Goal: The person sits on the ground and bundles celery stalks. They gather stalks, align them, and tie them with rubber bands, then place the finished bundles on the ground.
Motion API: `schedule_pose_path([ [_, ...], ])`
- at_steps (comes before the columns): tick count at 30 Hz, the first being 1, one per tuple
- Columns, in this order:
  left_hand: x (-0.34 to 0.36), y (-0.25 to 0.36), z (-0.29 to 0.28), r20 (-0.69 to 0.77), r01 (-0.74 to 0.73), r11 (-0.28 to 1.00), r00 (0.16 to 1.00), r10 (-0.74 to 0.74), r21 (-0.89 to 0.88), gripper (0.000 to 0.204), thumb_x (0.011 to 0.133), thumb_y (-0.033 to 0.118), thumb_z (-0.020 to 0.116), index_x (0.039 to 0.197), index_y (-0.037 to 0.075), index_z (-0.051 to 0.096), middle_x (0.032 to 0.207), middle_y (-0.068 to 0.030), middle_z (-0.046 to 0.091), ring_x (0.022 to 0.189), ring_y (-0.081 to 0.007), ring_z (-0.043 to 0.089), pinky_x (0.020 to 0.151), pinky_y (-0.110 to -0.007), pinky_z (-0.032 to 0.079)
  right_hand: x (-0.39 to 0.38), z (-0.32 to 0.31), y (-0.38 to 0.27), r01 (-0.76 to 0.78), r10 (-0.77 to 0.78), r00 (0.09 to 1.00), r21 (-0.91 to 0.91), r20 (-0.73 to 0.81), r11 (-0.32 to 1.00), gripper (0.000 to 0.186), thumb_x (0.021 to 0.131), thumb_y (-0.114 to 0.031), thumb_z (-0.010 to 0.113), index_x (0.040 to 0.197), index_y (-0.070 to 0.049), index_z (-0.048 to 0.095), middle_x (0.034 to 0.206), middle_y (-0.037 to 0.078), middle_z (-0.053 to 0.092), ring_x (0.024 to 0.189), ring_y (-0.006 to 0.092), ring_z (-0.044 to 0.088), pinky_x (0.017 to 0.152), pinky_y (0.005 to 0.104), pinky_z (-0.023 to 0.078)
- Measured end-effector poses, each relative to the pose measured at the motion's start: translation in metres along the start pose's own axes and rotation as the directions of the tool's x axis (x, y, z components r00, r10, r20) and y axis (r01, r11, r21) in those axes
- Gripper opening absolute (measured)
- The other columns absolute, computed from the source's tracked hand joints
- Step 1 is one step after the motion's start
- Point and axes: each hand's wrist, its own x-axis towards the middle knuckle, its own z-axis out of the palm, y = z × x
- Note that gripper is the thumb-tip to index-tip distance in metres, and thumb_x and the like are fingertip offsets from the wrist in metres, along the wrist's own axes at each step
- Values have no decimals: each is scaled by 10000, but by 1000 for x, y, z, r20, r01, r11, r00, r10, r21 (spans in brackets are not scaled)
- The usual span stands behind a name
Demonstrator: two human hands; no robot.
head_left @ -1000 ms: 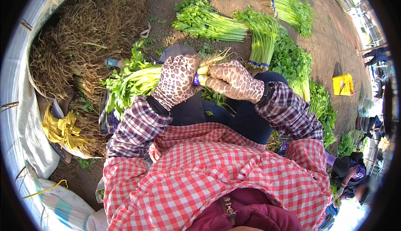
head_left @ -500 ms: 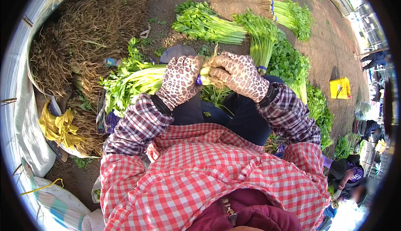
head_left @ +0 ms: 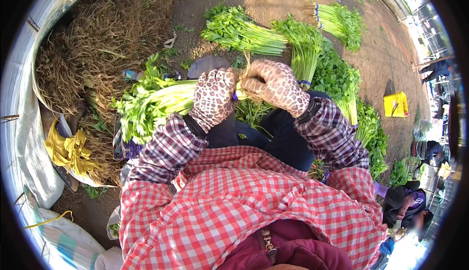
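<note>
My left hand (head_left: 214, 94), in a spotted glove, wraps a leafy green bunch (head_left: 168, 99), fingers curled close around its stalks near the root end. The bunch lies sideways above my lap, leaves to the left. Just right of my grip, a purple band (head_left: 235, 96) partly shows around it. My right hand (head_left: 278, 85), gloved alike, has its fingers bent and thumb drawn in, pinching the bunch's brown roots (head_left: 247, 61); the exact fingertip contact is hidden. Beyond the bunch to the left spreads a dry root heap (head_left: 102, 50); beyond it to the right lie other green bundles (head_left: 244, 31).
</note>
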Motion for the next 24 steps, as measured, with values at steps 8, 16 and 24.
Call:
schedule_pose_path([
  [8, -31, -6, -33, 68, -16, 994, 997, 23, -106, 841, 639, 112, 845, 1380, -1, 464, 1311, -236, 536, 1249, -415, 503, 1076, -486, 399, -21, 16, -2, -144, 58, 967, 343, 248, 928, 618, 793, -220, 830, 1323, -48, 562, 1213, 160, 631, 1111, 272, 647, 948, 384, 526],
  [16, -26, -32, -47, -74, -47, 992, 996, 56, 118, 885, 569, 320, 946, 1291, 22, 530, 1175, -177, 601, 1149, -349, 565, 1012, -464, 448, -18, 34, -2, 402, -423, 896, -156, -139, 902, 630, 770, -148, 811, 1343, -94, 557, 1342, 192, 548, 1171, 397, 574, 979, 458, 495],
  [24, -19, -6, -13, 0, -60, 985, 998, 61, -160, 739, 653, 270, 898, 1264, 9, 572, 1185, -179, 614, 1097, -384, 592, 951, -475, 472, -37, 1, 10, 226, -163, 954, 246, -251, 943, 441, 907, -48, 625, 1341, -34, 546, 1285, 169, 614, 1203, 308, 593, 1036, 431, 475],
])
